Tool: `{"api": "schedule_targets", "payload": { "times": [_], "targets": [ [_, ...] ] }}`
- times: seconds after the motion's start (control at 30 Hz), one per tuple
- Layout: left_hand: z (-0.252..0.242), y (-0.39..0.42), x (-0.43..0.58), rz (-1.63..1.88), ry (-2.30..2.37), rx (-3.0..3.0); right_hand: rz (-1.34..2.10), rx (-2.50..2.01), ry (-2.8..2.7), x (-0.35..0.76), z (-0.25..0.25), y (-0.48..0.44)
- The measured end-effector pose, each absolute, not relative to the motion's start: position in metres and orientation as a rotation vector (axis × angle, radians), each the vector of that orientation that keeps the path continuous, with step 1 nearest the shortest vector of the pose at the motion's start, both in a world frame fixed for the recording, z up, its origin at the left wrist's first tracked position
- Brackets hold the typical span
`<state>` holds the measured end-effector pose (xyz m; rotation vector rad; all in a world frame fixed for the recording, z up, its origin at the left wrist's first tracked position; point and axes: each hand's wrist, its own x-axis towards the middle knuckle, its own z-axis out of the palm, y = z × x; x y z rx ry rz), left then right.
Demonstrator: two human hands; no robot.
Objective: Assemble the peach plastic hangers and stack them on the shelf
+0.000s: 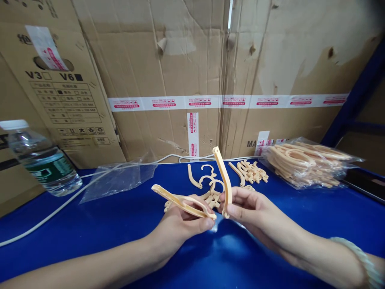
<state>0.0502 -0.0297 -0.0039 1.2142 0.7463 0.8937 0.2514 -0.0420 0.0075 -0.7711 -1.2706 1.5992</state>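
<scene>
In my left hand point(186, 226) is a beige plastic hanger arm with a curved hook point(168, 195), pinched near its right end and pointing up to the left. My right hand point(255, 208) grips a second beige hanger arm point(221, 170) by its lower end, holding it nearly upright. The two pieces' lower ends are close together; a small gap shows between them. Behind my hands, loose hooks point(207, 166) and more hanger parts lie on the blue table point(120, 224), partly hidden by my fingers. Further right is a heap of small curved pieces point(254, 171).
A clear bag of beige hanger parts point(303, 160) lies at the back right, beside a dark flat object point(365, 184). On the left stand a water bottle point(45, 164), a crumpled clear bag point(120, 180) and a white cable point(54, 212). Cardboard point(168, 132) walls the back.
</scene>
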Motion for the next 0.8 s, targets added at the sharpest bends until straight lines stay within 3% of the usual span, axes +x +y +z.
{"api": "schedule_targets", "payload": {
  "times": [0.8],
  "targets": [
    [-0.0004, -0.0340, 0.0519, 0.894, 0.802, 1.299, 1.539, -0.695, -1.476, 0.2466, 0.0074, -0.0413]
  ]
}}
